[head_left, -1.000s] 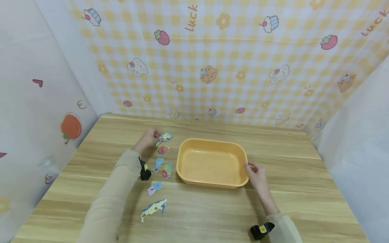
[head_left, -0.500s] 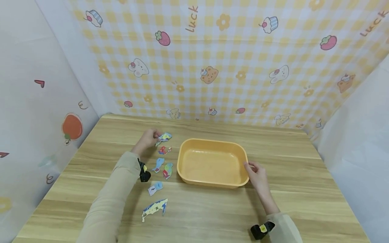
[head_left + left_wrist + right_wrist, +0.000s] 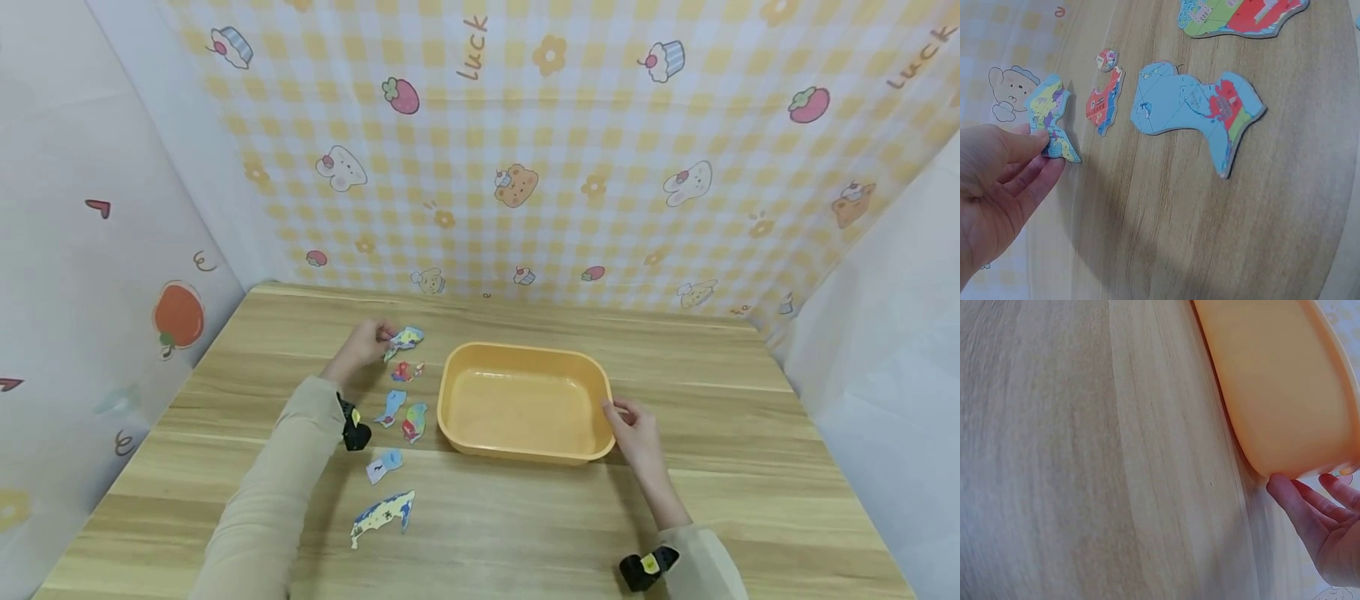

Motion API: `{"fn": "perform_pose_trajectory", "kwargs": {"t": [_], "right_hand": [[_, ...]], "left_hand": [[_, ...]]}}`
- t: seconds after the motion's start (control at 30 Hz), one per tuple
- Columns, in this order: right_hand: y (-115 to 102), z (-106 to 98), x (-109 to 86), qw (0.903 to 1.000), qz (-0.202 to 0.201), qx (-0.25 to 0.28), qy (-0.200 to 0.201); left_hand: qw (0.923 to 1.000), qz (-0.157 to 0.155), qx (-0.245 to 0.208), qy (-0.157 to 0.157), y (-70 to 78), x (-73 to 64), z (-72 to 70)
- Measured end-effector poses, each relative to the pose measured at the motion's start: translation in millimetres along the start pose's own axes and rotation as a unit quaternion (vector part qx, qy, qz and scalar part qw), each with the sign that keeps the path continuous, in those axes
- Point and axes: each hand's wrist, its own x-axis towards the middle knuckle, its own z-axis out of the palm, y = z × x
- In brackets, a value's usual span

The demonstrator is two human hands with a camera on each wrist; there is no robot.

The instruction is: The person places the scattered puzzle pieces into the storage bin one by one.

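My left hand (image 3: 367, 342) pinches a small map puzzle piece (image 3: 1050, 109) between thumb and fingers, near the table's back edge. This piece is pale blue, yellow and purple, and looks tilted in the left wrist view. Just beside it lie a red-and-blue puzzle piece (image 3: 1105, 107) with a tiny round one (image 3: 1107, 59), then a larger blue piece (image 3: 1172, 103) with a red patch. At the right end of an orange plastic basin (image 3: 528, 408), my right hand (image 3: 633, 425) touches the outer wall with its fingertips, fingers fairly straight. Nothing lies in the basin.
Nearer the front are a green-and-red puzzle piece (image 3: 414, 422), a blue-and-lilac piece (image 3: 385, 466) and a long cream-and-blue piece (image 3: 382, 514). A checked cloth (image 3: 450, 183) hangs behind the wooden table (image 3: 735, 450), with white sheets at both sides.
Almost nothing moves. The left hand stays at the same puzzle piece and the right hand at the basin's end; the view shifts very slightly.
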Motion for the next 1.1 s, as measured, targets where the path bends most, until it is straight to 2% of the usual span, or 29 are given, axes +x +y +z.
{"fn": "perform_pose_trajectory", "kwargs": {"t": [0.2,0.47,0.9,1.1], "right_hand": [[-0.5,0.2,-0.9,1.0,-0.002,0.007,-0.001],[0.0,0.0,-1.0,1.0,0.006,0.007,-0.004],[0.3,0.3,-0.8,1.0,0.001,0.009,-0.001],[-0.1,0.1,-0.9,1.0,0.0,0.007,0.0]], "left_hand": [[1.0,0.009,0.003,0.001,0.0,-1.5,-0.7],[0.9999,-0.001,0.008,0.006,-1.9,-4.1,-1.4],[0.9998,0.008,0.007,0.017,-8.0,-2.4,-1.4],[0.9999,-0.003,0.002,0.017,-7.8,-2.6,-2.3]]}}
